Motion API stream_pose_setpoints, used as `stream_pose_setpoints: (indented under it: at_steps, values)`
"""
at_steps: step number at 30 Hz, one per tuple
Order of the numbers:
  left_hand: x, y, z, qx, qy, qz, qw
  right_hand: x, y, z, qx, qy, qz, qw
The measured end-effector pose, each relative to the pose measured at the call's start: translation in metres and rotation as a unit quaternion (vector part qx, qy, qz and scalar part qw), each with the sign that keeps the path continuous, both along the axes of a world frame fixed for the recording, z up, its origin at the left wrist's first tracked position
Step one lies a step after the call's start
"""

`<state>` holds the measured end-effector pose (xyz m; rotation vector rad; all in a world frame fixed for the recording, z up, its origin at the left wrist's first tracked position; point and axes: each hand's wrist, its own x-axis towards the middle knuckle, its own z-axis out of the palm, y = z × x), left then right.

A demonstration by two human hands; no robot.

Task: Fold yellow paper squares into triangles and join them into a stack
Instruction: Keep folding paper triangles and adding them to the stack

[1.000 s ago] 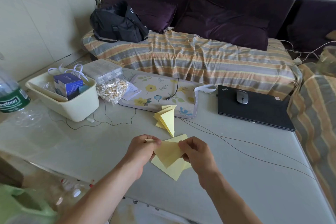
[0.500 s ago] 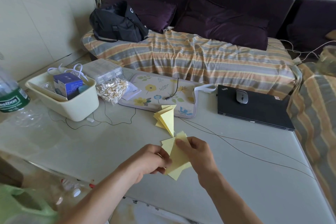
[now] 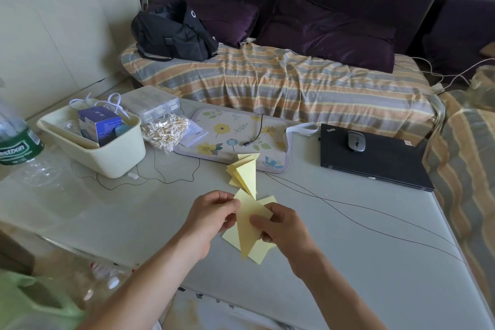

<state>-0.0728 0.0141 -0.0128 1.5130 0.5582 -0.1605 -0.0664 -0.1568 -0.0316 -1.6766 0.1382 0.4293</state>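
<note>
A folded yellow paper triangle [image 3: 247, 225] points down toward me, held above the table. My left hand [image 3: 211, 215] pinches its upper left edge, and my right hand [image 3: 284, 225] pinches its right side with the thumb on top. Flat yellow paper squares [image 3: 261, 253] lie on the table under it, partly hidden by the triangle and my hands. A joined stack of folded yellow triangles [image 3: 245, 173] rests just beyond, near the floral mat.
A floral mat [image 3: 241, 136] with a cable lies behind the stack. A cream tub [image 3: 107, 153] with a blue box stands at left, beside a bag of small sticks [image 3: 166, 131]. A black laptop [image 3: 375, 161] carrying a mouse sits at right. Thin wires cross the table.
The paper has gone from a wider shape to a narrow downward-pointing triangle. My left hand moved up to its top left edge; my right hand stayed on its right side.
</note>
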Motion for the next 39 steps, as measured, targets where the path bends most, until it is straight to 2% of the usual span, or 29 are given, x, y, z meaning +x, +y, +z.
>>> stream_pose_setpoints:
  at_steps: [6,14,21,31,35,39]
  values:
    - [0.001,0.001,-0.003,-0.048,-0.014,0.033,0.998,0.003,-0.001,-0.003,0.065,0.024,-0.057,0.996]
    - [0.003,0.0,0.0,-0.045,-0.007,0.021,0.999,0.002,-0.002,-0.002,0.077,0.007,-0.034,0.996]
    - [0.003,0.002,0.004,-0.054,-0.014,0.015,0.998,-0.001,0.001,0.006,0.095,-0.05,-0.01,0.994]
    - [0.002,-0.005,0.01,-0.18,0.006,0.031,0.983,-0.002,-0.001,0.009,0.076,-0.071,-0.053,0.993]
    - [0.0,-0.003,0.007,-0.161,0.012,-0.017,0.987,-0.002,-0.001,0.008,0.07,-0.077,-0.051,0.993]
    - [-0.002,-0.001,0.001,-0.118,0.003,0.003,0.993,-0.004,0.001,0.01,0.081,-0.075,-0.033,0.993]
